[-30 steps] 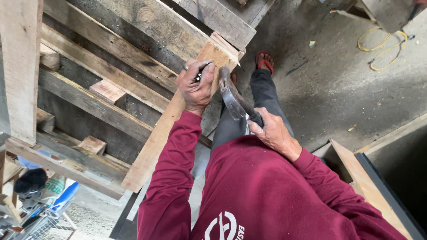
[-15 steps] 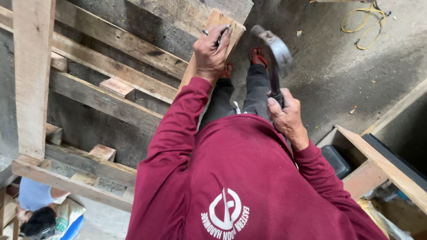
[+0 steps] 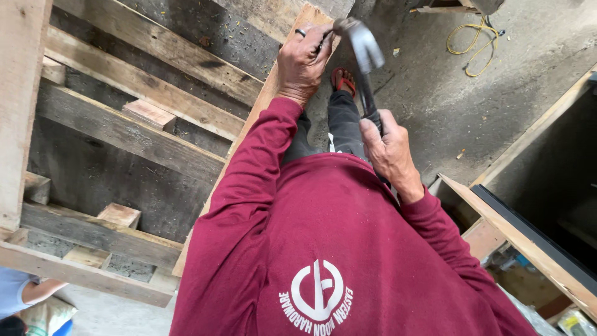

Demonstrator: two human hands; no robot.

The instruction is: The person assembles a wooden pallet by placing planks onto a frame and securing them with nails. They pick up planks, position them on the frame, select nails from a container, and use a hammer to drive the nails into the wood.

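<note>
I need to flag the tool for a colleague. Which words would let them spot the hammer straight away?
Start at the wooden pallet, then follow the pale plank slanting along its right side, gripped at its top by the left hand. The hammer is right there: the dark metal tool held in the right hand, unlike all the wood.

Single head view, steeply downward, close over torso, hands, floor.

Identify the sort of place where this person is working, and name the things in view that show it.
Probably a rough carpentry or building site: a wooden pallet frame on bare concrete floor, a hammer in the right hand, and a loose yellow cord.
</note>
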